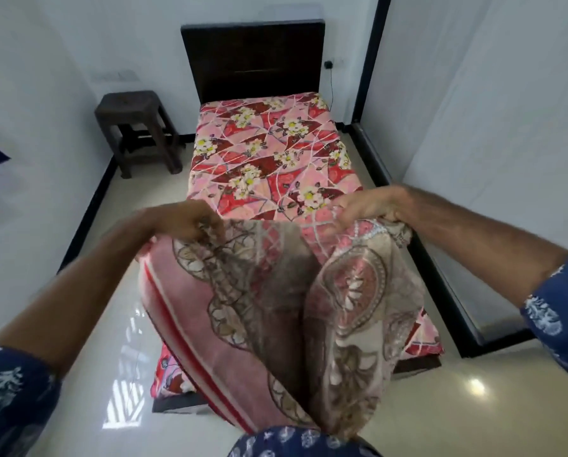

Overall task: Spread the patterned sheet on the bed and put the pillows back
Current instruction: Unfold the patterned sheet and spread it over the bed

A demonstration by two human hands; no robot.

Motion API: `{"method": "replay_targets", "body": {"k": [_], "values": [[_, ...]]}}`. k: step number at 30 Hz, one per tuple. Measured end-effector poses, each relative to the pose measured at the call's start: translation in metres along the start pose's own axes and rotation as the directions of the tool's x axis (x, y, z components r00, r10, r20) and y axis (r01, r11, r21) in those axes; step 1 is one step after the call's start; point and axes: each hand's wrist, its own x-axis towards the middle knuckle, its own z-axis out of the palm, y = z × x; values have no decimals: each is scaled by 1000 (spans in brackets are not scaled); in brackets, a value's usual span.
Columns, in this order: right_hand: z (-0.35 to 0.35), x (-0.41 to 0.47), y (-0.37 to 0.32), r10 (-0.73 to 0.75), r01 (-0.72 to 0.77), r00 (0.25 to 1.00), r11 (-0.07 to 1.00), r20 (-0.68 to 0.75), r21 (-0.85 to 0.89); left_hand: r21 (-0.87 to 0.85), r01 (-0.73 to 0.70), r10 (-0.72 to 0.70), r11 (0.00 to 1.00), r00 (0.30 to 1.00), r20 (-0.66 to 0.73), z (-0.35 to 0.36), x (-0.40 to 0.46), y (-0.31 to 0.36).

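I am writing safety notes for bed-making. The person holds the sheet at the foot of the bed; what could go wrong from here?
1. The patterned sheet hangs bunched and folded between the left hand and the right hand, so it may land crooked or doubled on the bed.
2. Its lower part hangs near the glossy floor; it might drag or get stepped on.

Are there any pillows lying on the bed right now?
No, the bed shows only its red flowered cover up to the headboard, while both hands hold the patterned sheet at the foot end.
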Motion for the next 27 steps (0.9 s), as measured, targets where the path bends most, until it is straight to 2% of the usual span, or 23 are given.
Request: {"method": "replay_targets", "body": {"k": [2,4,5,6,7,8,9,10,11,12,13,14,15,17,18,19,20,22,24,27], "values": [[-12,-2,33,55,-61,983,998,176,27,37,23,-27,999,991,128,6,1,-14],[-29,-6,65,177,-201,965,973,195,114,159,126,-155,979,970,186,10,6,-41],[-43,-2,82,212,-231,966,966,150,116,228,192,-225,954,966,126,11,12,-56],[-56,-2,92,211,-220,973,970,98,98,293,280,-295,914,956,7,12,18,-75],[-76,8,107,212,-211,977,976,-7,58,303,416,-392,857,909,-140,16,22,-92],[-94,14,117,220,-236,958,969,-182,-72,308,542,-473,782,838,-273,20,24,-104],[-112,26,131,162,-279,890,933,-426,-227,354,639,-516,682,765,-387,25,29,-117],[-127,36,144,82,-400,742,851,-666,-340,428,703,-524,568,710,-471,31,34,-129],[-139,52,163,3,-543,574,750,-819,-378,499,736,-547,457,675,-495,37,39,-135],[-143,67,174,-87,-635,470,658,-878,-405,567,746,-551,349,653,-520,44,46,-138],[-141,86,186,-142,-695,452,563,-880,-448,608,732,-558,307,656,-508,54,54,-141],[-128,104,193,-134,-704,483,528,-865,-475,655,689,-525,311,699,-486,66,67,-146],[-113,129,209,-157,-668,539,519,-828,-533,674,637,-487,375,753,-442,82,79,-145],[-63,171,224,-99,-505,734,582,-672,-637,706,503,-420,499,853,-311,120,100,-136],[-33,185,224,-34,-422,824,631,-566,-652,697,456,-372,554,884,-282,142,110,-125],[-4,202,228,20,-336,898,675,-439,-657,658,442,-390,610,890,-236,164,123,-115],[23,215,230,67,-280,941,706,-332,-650,608,443,-423,659,887,-187,186,134,-107],[69,247,244,107,-214,973,739,-203,-639,487,429,-467,761,883,-48,235,153,-95],[104,275,258,118,-182,982,781,-146,-597,345,443,-477,828,878,18,277,164,-91],[147,311,279,80,-132,990,827,-117,-547,40,570,-571,821,817,79,337,171,-96]]}}
